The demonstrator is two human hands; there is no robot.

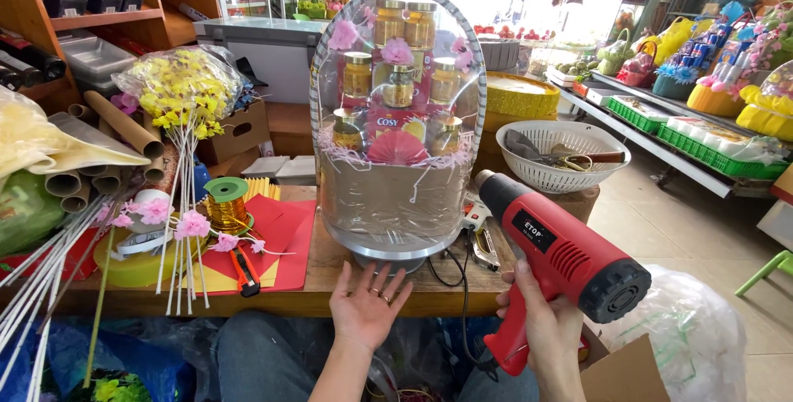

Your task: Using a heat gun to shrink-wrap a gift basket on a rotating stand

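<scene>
A red heat gun (555,255) is gripped by the right hand (541,323), its nozzle aimed at the lower right side of the wrapped gift basket (396,121). The basket stands on a wooden table (330,282). The left hand (368,307) is held open, palm up, just below the basket's base. A gold ribbon spool (225,204) sits left of the basket.

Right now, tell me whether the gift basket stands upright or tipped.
Upright. The gift basket sits level on its round base on the table, handle arching straight up, jars inside standing.
</scene>
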